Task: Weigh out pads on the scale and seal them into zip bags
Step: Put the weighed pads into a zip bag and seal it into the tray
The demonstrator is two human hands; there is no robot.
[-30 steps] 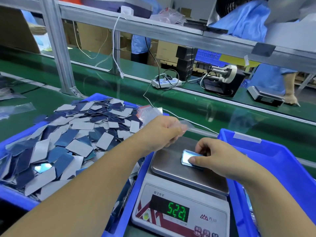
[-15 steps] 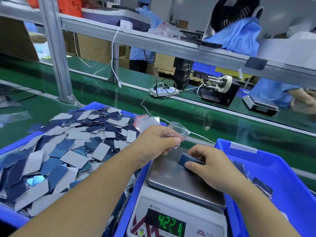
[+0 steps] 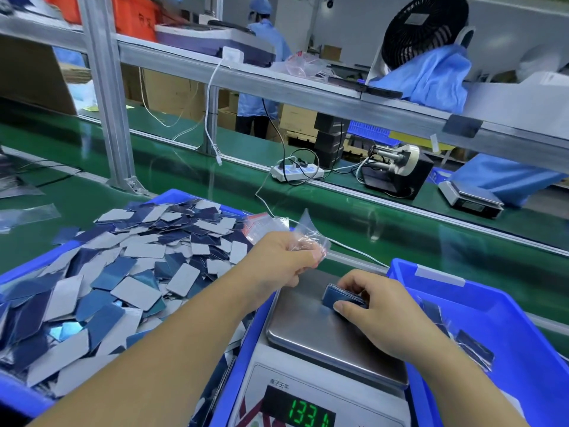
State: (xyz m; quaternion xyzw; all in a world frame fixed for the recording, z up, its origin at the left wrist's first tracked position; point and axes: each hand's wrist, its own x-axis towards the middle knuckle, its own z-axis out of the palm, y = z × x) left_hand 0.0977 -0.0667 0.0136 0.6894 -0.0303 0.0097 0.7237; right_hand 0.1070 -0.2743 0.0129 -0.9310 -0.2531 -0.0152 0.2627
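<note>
Both forearms reach in from the bottom edge, bare, angled up toward the scale (image 3: 323, 340).

Left hand (image 3: 283, 263): held above the far-left corner of the scale pan, knuckles up, fingers curled, thumb and fingertips pinching a clear zip bag (image 3: 308, 238). Bag is thin crinkly film with a red strip, one corner sticking up; it hangs in the air, not touching the pan.

Right hand (image 3: 378, 306): palm down over the far right of the pan, wrist low. Fingers curled round a small stack of pads (image 3: 340, 298), thumb on the near edge, other fingers over the far side. The stack is dark blue, glossy, rectangular with rounded corners, tilted up. Cannot tell if its lower edge still touches the pan.

Scale: flat brushed steel pan, pale housing, green LED digits lit, reading partly cut off at the frame edge.

Left bin (image 3: 184, 195): blue plastic, heaped with loose pads (image 3: 135, 266), flat rectangles, some dark blue glossy face up, some matte grey-white. More red-striped clear bags (image 3: 261, 224) lie at its far corner, just beside the left hand.

Right bin (image 3: 523, 328): blue plastic, touching the scale's right side, holds filled bags (image 3: 471, 348) with dark pads inside.

All on a green belt (image 3: 400, 229).
</note>
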